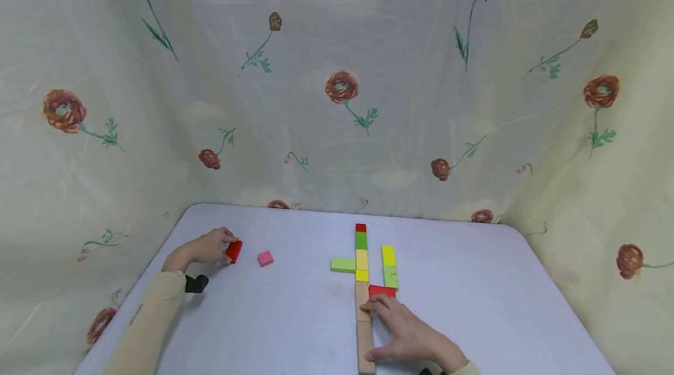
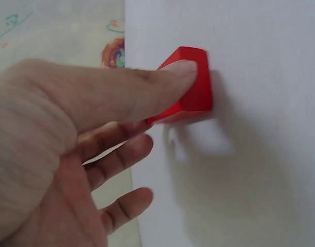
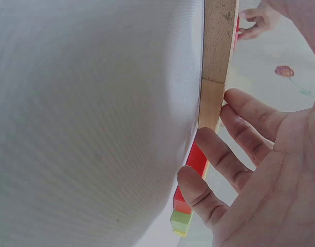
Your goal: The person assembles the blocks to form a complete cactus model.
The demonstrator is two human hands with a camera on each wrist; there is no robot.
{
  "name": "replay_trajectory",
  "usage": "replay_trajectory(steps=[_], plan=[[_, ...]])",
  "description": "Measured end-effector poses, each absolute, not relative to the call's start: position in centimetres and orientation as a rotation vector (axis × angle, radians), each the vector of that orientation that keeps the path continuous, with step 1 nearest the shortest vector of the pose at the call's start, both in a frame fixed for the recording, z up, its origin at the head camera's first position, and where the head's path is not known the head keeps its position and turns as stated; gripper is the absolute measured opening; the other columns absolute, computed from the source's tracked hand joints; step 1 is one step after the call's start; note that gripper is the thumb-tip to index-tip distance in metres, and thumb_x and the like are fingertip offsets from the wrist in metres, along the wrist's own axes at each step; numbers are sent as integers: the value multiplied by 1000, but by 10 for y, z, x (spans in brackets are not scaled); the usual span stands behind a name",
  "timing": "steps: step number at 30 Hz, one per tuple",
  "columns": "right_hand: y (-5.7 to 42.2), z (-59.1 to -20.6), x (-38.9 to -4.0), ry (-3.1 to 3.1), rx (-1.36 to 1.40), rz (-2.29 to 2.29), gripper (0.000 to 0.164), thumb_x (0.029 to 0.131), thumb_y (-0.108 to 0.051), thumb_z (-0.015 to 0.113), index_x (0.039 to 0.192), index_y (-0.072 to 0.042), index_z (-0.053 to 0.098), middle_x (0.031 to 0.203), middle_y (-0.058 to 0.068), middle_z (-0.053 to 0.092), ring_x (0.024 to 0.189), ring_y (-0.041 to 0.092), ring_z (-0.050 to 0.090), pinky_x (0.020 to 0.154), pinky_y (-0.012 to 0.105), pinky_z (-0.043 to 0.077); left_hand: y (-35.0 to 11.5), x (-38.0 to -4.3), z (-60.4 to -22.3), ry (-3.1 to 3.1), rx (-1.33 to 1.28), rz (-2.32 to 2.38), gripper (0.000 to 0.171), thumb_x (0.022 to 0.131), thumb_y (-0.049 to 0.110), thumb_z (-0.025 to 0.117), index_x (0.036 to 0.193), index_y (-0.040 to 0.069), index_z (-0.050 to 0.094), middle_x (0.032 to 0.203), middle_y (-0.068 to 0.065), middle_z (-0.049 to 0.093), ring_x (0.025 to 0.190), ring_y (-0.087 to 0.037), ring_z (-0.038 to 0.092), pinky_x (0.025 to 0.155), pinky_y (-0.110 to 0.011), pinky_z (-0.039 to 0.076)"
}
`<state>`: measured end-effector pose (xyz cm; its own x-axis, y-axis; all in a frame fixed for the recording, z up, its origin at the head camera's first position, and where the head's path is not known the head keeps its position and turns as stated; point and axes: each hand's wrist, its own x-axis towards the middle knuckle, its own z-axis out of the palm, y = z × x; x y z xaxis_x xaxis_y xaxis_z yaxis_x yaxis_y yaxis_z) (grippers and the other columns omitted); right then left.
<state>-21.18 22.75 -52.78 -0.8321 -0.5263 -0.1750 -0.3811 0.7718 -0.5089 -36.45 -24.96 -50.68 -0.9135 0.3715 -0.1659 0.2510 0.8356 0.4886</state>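
My left hand (image 1: 210, 245) pinches a red block (image 2: 201, 85) between thumb and fingertips at the left of the table, its shadow falling on the white surface in the left wrist view. A pink block (image 1: 265, 258) lies to the right of that hand. My right hand (image 1: 408, 331) reaches over two plain wooden blocks set end to end, fingers spread and fairly straight. Its fingertips are at the far wooden block (image 1: 362, 293), its thumb tip at the near wooden block (image 1: 365, 343). Partly hidden by this hand, another red block (image 1: 382, 291) lies beside the row.
Beyond the wooden blocks the row continues with yellow, tan, green (image 1: 360, 240) and small red blocks. A light green block (image 1: 343, 265) juts left from it. Right of the row lie a yellow block (image 1: 388, 255) and a light green one. Flowered cloth (image 1: 400, 100) surrounds the white table (image 1: 500, 293).
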Motion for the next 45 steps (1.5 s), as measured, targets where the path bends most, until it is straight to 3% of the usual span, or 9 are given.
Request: replay_trajectory(steps=[14, 28, 45], plan=[[229, -527, -212, 2662, -714, -671, 81, 71, -72, 68, 137, -29, 48, 135, -4, 46, 115, 17, 45, 98, 49, 44, -207, -397, -504, 2829, 194, 630, 58, 80, 23, 78, 128, -2, 57, 117, -18, 60, 100, -32, 49, 85, -45, 48], [228, -526, -209, 2663, -709, -673, 80, 71, -71, 67, 137, -30, 48, 134, -5, 46, 115, 17, 45, 98, 48, 45, -143, -412, -491, 2858, 260, 542, 53, 78, 26, 81, 121, 2, 63, 107, -12, 64, 101, -29, 49, 89, -46, 42], [228, -525, -209, 2650, -680, -678, 78, 72, -69, 69, 136, -31, 47, 135, -6, 45, 114, 16, 44, 97, 48, 45, -91, -412, -506, 2860, 291, 608, 58, 78, 31, 81, 126, 5, 62, 119, -11, 56, 106, -29, 47, 86, -41, 50]])
